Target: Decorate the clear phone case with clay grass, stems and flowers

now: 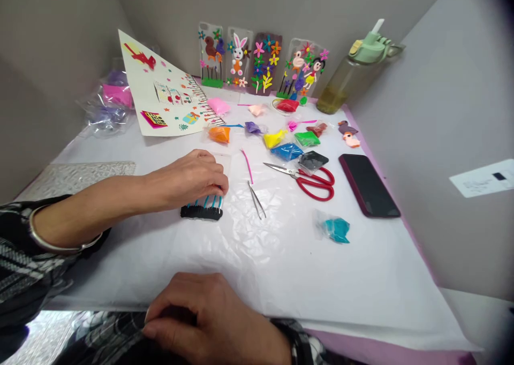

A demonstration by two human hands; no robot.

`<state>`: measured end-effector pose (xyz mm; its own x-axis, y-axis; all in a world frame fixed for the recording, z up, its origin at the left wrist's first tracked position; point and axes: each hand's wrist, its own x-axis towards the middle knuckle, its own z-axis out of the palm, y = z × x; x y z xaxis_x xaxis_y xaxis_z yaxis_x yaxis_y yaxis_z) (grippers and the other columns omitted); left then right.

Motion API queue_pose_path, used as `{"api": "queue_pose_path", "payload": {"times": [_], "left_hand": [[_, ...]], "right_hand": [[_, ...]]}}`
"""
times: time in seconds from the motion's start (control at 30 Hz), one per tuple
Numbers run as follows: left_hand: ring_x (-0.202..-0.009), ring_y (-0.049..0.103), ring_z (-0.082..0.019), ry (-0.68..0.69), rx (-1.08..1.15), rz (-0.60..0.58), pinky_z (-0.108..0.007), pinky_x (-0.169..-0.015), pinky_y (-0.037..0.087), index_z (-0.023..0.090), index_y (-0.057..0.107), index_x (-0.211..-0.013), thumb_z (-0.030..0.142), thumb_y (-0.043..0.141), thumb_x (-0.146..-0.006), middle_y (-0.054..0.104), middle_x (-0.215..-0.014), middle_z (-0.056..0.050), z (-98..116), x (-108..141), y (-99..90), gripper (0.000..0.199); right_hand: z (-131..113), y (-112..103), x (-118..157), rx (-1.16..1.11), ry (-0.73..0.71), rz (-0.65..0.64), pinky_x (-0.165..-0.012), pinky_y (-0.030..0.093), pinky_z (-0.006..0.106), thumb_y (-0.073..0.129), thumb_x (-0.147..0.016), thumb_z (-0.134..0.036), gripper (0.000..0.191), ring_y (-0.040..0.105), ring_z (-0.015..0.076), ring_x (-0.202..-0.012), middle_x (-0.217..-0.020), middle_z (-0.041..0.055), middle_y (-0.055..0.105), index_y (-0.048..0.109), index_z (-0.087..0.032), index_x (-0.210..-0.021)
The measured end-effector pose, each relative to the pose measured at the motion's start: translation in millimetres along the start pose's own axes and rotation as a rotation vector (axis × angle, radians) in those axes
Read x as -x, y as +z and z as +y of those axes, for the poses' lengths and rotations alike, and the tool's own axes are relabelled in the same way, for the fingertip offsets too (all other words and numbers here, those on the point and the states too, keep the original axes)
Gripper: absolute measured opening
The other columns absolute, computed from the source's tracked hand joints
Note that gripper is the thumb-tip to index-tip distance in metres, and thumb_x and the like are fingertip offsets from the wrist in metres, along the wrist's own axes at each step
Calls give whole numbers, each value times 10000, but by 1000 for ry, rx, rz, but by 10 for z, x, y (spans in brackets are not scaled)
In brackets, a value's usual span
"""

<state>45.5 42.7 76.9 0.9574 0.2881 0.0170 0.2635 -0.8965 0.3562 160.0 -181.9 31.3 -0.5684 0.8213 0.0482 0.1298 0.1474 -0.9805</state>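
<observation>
On the white-covered table (281, 279), left of centre, we see a clear phone case (201, 213) with black clay along its near edge. Our left hand (193, 179) covers it, fingertips bent down; its grip we cannot tell. Our right hand (212, 322), loosely curled, rests at bottom centre.

the shiny metal tweezers (257, 200) lie on smooth, slightly creased white paper (277, 268); the red-handled scissors (309, 182) have glossy metal blades.
</observation>
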Motion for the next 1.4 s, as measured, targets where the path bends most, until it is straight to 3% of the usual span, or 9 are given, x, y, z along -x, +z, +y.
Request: {"api": "queue_pose_path", "payload": {"times": [0.4, 0.6, 0.8, 1.03, 1.4], "left_hand": [[-924, 648, -212, 14, 7, -1, -394, -1117, 355, 289, 786, -972, 361, 506, -1142, 787, -916, 24, 71, 7, -173, 336], [-876, 652, -206, 34, 4, -15, -406, -1127, 377, 280, 774, -922, 315, 472, -1126, 785, -881, 18, 100, 8, -93, 365], [-919, 673, -208, 39, -8, -17, -430, -1217, 339, 286, 798, -986, 290, 553, -1102, 798, -919, 12, 29, 20, -17, 271], [-922, 674, -209, 44, -7, -15, -431, -1216, 331, 298, 811, -999, 308, 584, -1106, 795, -915, 14, -18, 2, -21, 252], [-866, 675, -199, -1, 21, 23, -435, -1212, 356, 261, 695, -1046, 352, 655, -1068, 761, -871, 46, -18, -60, -55, 102]], "right_hand": [[-25, -6, -4, -4, -15, 1, -1003, 595, 240, 648, -1175, -425, 282, 822, 178, -1084, -1162, 69, 883, 805, -191, -1160], [-49, -22, -2, -12, -6, 2, -1003, 596, 242, 639, -1179, -428, 284, 823, 179, -1085, -1147, 66, 884, 801, -197, -1143], [-33, -11, -2, -6, 0, 1, -1033, 598, 252, 656, -1173, -410, 253, 826, 184, -1122, -1173, 64, 885, 803, -205, -1163], [-29, -28, 4, 9, -52, 14, -1017, 598, 238, 603, -1193, -460, 362, 833, 186, -1094, -1165, 97, 891, 809, -164, -1159], [-35, -19, -2, -5, -26, 12, -1005, 596, 236, 614, -1187, -441, 318, 827, 180, -1090, -1163, 77, 885, 802, -186, -1153]]}}
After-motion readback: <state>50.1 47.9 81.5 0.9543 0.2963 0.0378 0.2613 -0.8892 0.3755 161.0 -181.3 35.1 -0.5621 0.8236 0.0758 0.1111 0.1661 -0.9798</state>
